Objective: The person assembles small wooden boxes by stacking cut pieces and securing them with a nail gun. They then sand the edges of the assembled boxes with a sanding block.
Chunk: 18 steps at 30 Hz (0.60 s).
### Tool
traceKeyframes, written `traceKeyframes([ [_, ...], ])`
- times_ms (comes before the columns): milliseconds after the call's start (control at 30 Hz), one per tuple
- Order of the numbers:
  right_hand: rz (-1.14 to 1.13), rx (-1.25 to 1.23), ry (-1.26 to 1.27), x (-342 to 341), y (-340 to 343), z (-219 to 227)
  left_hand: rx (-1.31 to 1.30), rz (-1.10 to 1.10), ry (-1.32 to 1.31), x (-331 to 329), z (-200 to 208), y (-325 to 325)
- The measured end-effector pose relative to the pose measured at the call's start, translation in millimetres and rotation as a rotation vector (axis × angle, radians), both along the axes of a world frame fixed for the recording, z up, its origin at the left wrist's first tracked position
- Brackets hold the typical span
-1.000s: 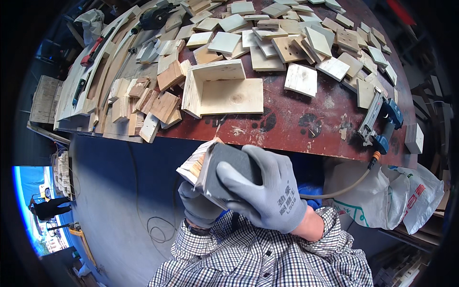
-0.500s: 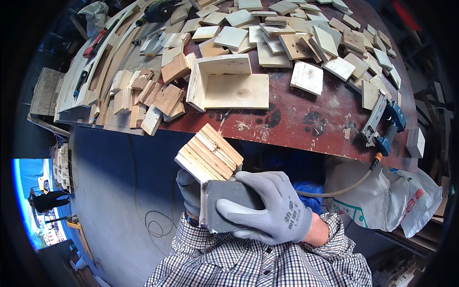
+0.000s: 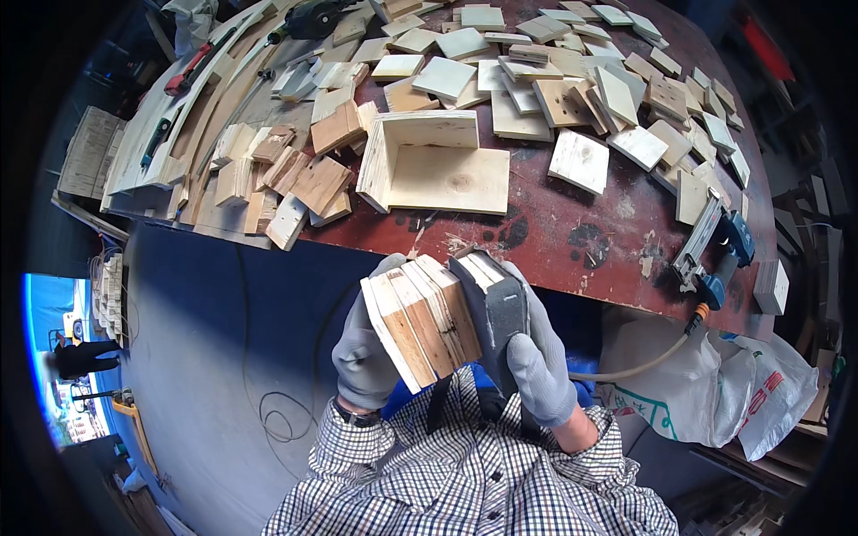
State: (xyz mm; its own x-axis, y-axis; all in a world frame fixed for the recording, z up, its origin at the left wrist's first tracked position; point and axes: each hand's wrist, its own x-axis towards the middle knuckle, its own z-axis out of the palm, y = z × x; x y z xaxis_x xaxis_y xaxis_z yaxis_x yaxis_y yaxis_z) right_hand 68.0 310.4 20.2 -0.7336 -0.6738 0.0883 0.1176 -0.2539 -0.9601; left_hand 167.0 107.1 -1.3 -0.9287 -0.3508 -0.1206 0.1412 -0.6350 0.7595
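In front of my shirt, my gloved left hand (image 3: 365, 362) grips a stack of small wooden blocks (image 3: 420, 326) from the left side, its layered end faces turned up. My gloved right hand (image 3: 542, 380) is closed round a sanding block (image 3: 500, 313), a piece of wood wrapped in dark grey abrasive sheet with staples along it. The sanding block stands on edge right beside the stack's right face; whether the two touch is hard to make out. Some fingers of both hands are hidden behind what they hold.
Beyond my hands is a dark red worktable (image 3: 617, 259) strewn with thin wooden squares (image 3: 579, 161). An open three-sided wooden corner box (image 3: 451, 179) sits near its front edge. A pneumatic nail gun (image 3: 715, 255) with a hose (image 3: 648, 362) lies at right, above white plastic bags (image 3: 670, 384).
The sanding block has gone from lying against the stack's near face to standing on edge at its right. The stack has turned, and my left hand shows more.
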Motion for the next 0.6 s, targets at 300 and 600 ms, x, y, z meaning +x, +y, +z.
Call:
traceKeyframes([
  [300, -0.206, 0.028, 0.292, 24.4, 6.7, -17.8, -0.28, -0.03, 0.045, 12.6, 17.7, 25.6],
  [600, -0.239, 0.321, 0.69, -9.1, -13.3, -23.8, 0.143, -0.072, -0.095, 22.4, 26.1, 9.2],
])
